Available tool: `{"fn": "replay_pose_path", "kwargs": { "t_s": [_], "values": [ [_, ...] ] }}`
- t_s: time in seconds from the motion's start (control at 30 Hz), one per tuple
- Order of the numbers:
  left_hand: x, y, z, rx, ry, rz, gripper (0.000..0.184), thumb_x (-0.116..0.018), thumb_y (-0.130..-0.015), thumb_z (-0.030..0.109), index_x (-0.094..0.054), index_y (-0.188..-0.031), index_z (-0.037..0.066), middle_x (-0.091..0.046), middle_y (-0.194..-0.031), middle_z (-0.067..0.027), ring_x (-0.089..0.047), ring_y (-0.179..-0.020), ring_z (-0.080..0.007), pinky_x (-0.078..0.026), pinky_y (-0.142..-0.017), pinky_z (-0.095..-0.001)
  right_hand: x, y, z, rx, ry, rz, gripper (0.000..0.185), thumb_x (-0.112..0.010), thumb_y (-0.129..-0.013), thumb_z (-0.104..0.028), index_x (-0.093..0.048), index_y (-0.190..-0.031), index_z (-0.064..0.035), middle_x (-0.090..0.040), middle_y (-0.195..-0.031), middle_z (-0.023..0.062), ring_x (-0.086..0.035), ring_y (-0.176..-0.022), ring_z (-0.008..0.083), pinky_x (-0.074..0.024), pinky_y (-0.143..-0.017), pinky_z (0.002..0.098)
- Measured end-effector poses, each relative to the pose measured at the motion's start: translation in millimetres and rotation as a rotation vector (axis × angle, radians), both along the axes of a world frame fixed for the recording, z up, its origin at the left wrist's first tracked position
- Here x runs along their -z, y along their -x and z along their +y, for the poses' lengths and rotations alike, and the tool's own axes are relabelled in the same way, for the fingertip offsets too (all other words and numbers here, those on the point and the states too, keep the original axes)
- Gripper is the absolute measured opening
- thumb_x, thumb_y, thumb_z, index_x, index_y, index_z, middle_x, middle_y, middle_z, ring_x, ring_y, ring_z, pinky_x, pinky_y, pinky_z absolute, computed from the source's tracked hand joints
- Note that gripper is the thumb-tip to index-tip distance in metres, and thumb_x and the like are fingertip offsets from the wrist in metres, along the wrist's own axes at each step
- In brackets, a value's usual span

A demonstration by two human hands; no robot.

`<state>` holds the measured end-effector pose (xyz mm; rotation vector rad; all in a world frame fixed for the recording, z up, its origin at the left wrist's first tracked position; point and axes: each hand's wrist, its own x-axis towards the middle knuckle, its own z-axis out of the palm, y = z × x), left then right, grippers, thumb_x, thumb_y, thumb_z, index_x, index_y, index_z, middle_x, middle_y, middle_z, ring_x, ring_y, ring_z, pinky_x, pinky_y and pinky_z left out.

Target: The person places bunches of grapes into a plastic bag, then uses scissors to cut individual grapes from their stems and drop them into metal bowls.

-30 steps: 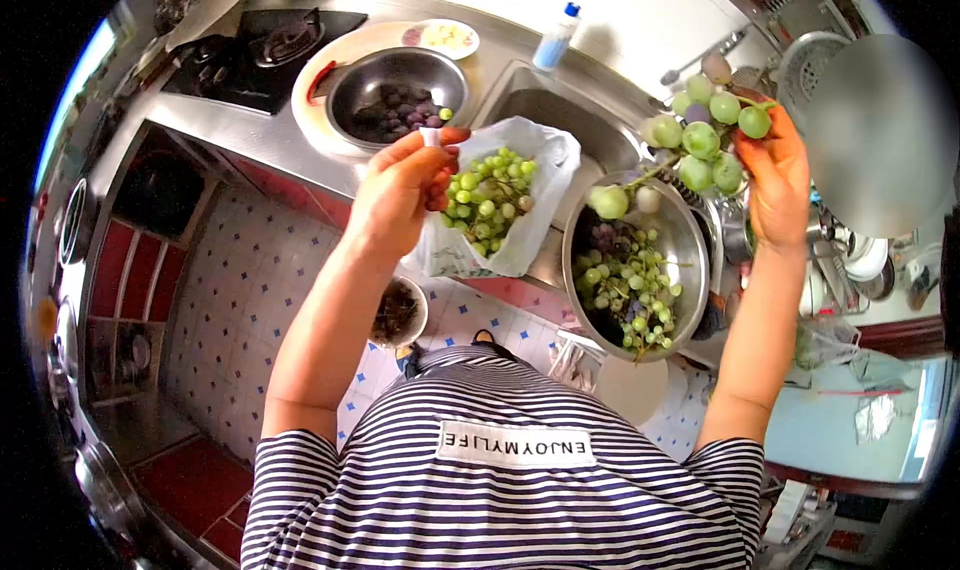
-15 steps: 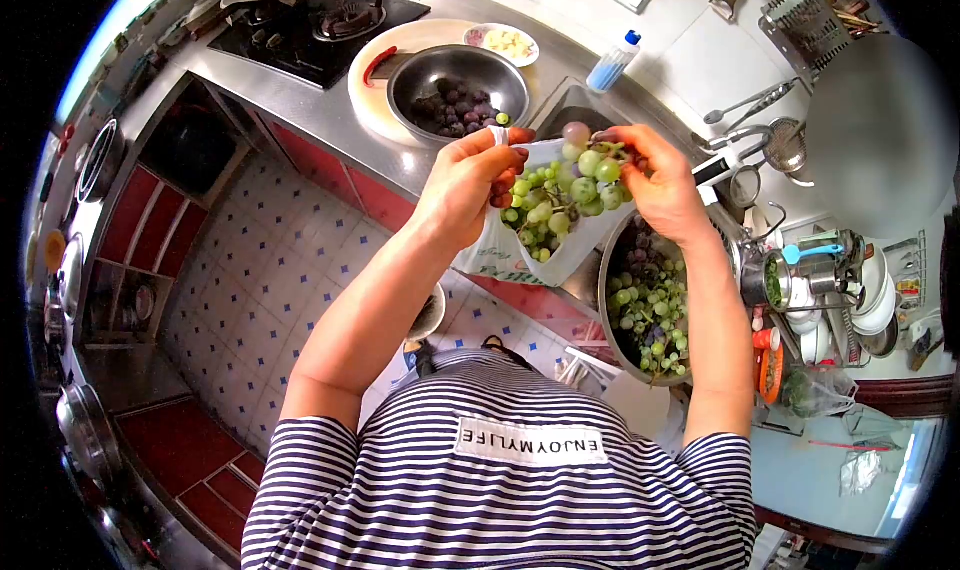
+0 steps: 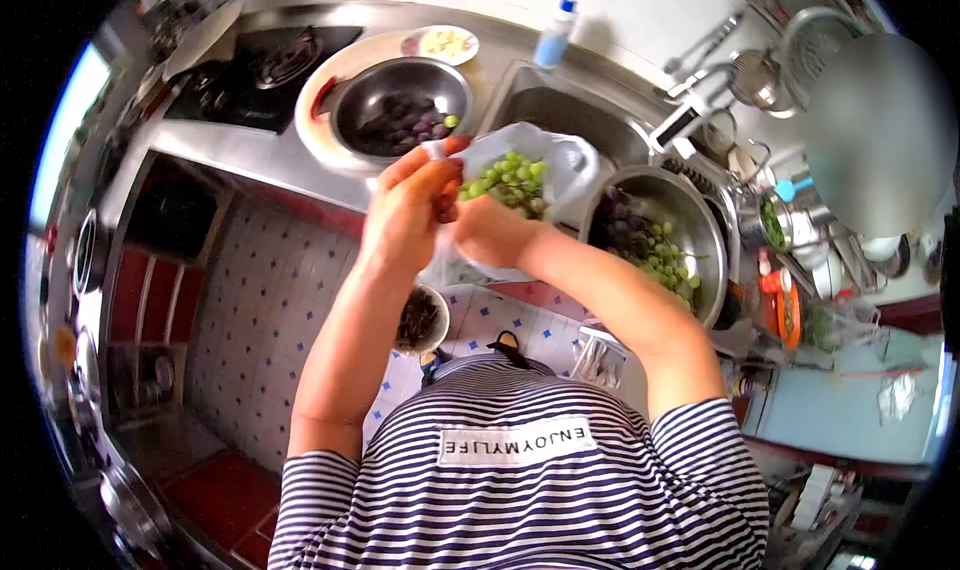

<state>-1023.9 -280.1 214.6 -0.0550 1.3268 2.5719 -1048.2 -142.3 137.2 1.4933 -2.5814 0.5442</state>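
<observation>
My left hand (image 3: 398,210) grips the near-left rim of a white plastic bag (image 3: 575,160), its fingers closed on the film. Green grapes (image 3: 515,182) show in the bag's mouth. My right hand (image 3: 490,232) is at the bag, close beside the left hand; its fingers are hidden and the hand is blurred. To the right, a large steel bowl (image 3: 712,255) holds dark and green grapes on stems. Another steel bowl (image 3: 360,95), with loose dark grapes and a green one, stands beyond my left hand.
A steel sink (image 3: 545,110) lies beyond the bag. A cutting board (image 3: 312,130) carries the left bowl and a plate of pale pieces (image 3: 440,45). A blue-capped bottle (image 3: 555,35) stands behind the sink. On the floor is a bin (image 3: 440,320) with dark scraps.
My right hand has moved left and down to the bag, near the left hand. The grape bunch it held up before is no longer seen raised. The view has shifted, showing more of the sink.
</observation>
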Motion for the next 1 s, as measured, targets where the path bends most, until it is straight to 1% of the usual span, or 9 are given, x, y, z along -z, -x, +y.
{"fn": "replay_pose_path", "kwargs": {
  "t_s": [0.1, 0.13, 0.2, 0.3, 0.4, 0.47, 0.6, 0.73, 1.0],
  "values": [
    [2.1, 1.6, 0.8, -0.003, 0.014, 0.018, 0.030, -0.047, -0.084, 0.003, -0.055, -0.112, -0.004, -0.047, -0.070, 0.0025, -0.039, -0.055, -0.0043, -0.032, -0.049, -0.0184, -39.9, -12.1, 6.1, 0.041, -0.149, -0.271, 0.009, -0.054, -0.067, -0.002, -0.056, -0.075, -0.0017, -0.061, -0.073, 0.0158, -0.063, -0.071, 0.0328, -0.0505, -0.060, 0.0425],
    [-1.6, 1.1, 1.4, -0.009, 0.027, 0.015, 0.030, -0.047, -0.084, 0.003, -0.054, -0.112, -0.004, -0.047, -0.071, 0.0021, -0.039, -0.055, -0.0043, -0.031, -0.048, -0.0184, -49.3, -14.2, 17.9, -0.058, 0.045, -0.203, 0.008, -0.058, -0.073, -0.008, -0.057, -0.072, 0.0004, -0.060, -0.075, 0.0181, -0.061, -0.070, 0.0323, -0.0485, -0.060, 0.0397],
    [-3.0, 1.8, 2.0, -0.002, -0.007, -0.010, 0.030, -0.046, -0.084, 0.002, -0.055, -0.112, -0.004, -0.047, -0.073, 0.0012, -0.039, -0.057, -0.0042, -0.030, -0.048, -0.0180, -58.8, -10.4, 54.2, 0.115, 0.007, -0.337, 0.010, -0.059, -0.076, -0.009, -0.059, -0.080, 0.0008, -0.062, -0.080, 0.0159, -0.062, -0.073, 0.0259, -0.0497, -0.062, 0.0347],
    [-2.9, 3.0, -0.2, 0.021, -0.002, -0.002, 0.031, -0.047, -0.083, 0.003, -0.055, -0.113, -0.004, -0.047, -0.074, 0.0008, -0.036, -0.057, -0.0036, -0.027, -0.048, -0.0176, -105.0, -24.4, 141.3, 0.357, 0.436, -0.444, 0.019, -0.059, -0.081, -0.008, -0.058, -0.098, 0.0010, -0.064, -0.090, 0.0141, -0.062, -0.081, 0.0180, -0.0497, -0.071, 0.0282],
    [-5.5, 3.8, 2.4, 0.004, 0.012, -0.014, 0.032, -0.047, -0.083, 0.004, -0.055, -0.113, -0.004, -0.047, -0.075, 0.0007, -0.034, -0.056, -0.0036, -0.026, -0.048, -0.0175, -49.0, -6.8, 253.5, 0.869, 0.482, -0.430, 0.029, -0.061, -0.082, -0.011, -0.055, -0.107, 0.0032, -0.063, -0.098, 0.0141, -0.061, -0.087, 0.0194, -0.0489, -0.079, 0.0298],
    [-6.5, 4.7, 3.9, -0.018, 0.050, -0.024, 0.031, -0.047, -0.084, 0.004, -0.054, -0.113, -0.005, -0.047, -0.075, 0.0007, -0.034, -0.056, -0.0036, -0.025, -0.048, -0.0174, -14.2, -14.1, 274.3, 1.190, -0.021, -0.583, 0.041, -0.065, -0.080, -0.015, -0.051, -0.113, 0.0042, -0.061, -0.106, 0.0169, -0.059, -0.096, 0.0218, -0.0474, -0.084, 0.0328],
    [-3.6, 6.6, 4.0, -0.006, 0.056, -0.009, 0.033, -0.045, -0.086, 0.007, -0.052, -0.115, -0.005, -0.048, -0.076, 0.0001, -0.034, -0.056, -0.0039, -0.026, -0.047, -0.0178, 17.7, -23.6, 256.6, 1.069, 0.115, -0.719, 0.093, -0.077, -0.062, -0.044, -0.035, -0.127, 0.0081, -0.048, -0.122, 0.0256, -0.050, -0.112, 0.0315, -0.0382, -0.096, 0.0356],
    [-3.5, 7.5, 4.9, -0.007, 0.059, -0.013, 0.033, -0.044, -0.086, 0.007, -0.051, -0.116, -0.006, -0.048, -0.077, -0.0009, -0.034, -0.056, -0.0042, -0.026, -0.047, -0.0183, 48.0, -12.8, 236.0, 1.115, 0.154, -0.605, 0.093, -0.078, -0.059, -0.044, -0.037, -0.125, 0.0073, -0.050, -0.119, 0.0247, -0.051, -0.111, 0.0327, -0.0396, -0.095, 0.0356],
    [-7.4, 1.5, 6.3, -0.036, 0.048, -0.025, 0.031, -0.045, -0.086, 0.007, -0.053, -0.113, -0.006, -0.048, -0.077, -0.0019, -0.035, -0.058, -0.0045, -0.027, -0.048, -0.0186, 79.5, -6.6, 252.6, 1.205, 0.470, -0.622, 0.054, -0.071, -0.068, -0.024, -0.053, -0.108, 0.0061, -0.061, -0.102, 0.0186, -0.058, -0.096, 0.0296, -0.0432, -0.085, 0.0347]
  ]
}}
